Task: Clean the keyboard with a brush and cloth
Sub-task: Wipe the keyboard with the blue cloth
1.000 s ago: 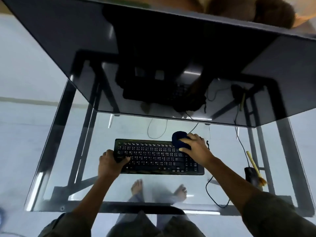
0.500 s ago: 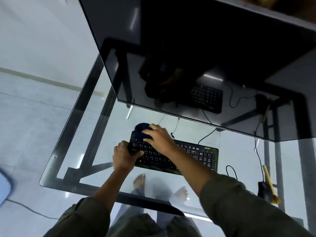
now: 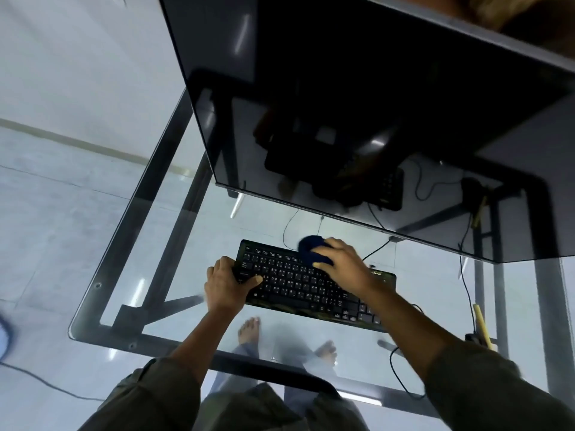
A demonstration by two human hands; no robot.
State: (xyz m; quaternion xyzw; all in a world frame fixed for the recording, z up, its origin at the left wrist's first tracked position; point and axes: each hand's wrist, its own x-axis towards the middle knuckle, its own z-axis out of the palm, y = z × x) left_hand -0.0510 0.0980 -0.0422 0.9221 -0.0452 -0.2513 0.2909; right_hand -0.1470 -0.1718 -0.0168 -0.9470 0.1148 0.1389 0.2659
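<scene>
Glass makes up the desk top, carried on a dark metal frame, with pale floor tiles and the person's bare feet showing through it below the keyboard. One black keyboard lies on the glass, its long axis running from upper left down to lower right. At its near-left end the left hand is clamped on the corner, thumb across the keys, pinning it in place. Farther along its far edge, the right hand is closed around one bunched dark blue cloth, pressed on the top rows of keys about midway along; the cloth pokes out ahead of the fingers toward the keyboard's left end. I judge the wiping stroke to run along the long axis, and the right hand is the one placed for it. Off the keyboard's right end, well apart, one yellow-handled brush lies untouched beside a dark object, probably a mouse. Beyond the keyboard, one large dark monitor leans over the desk, mirroring the scene
</scene>
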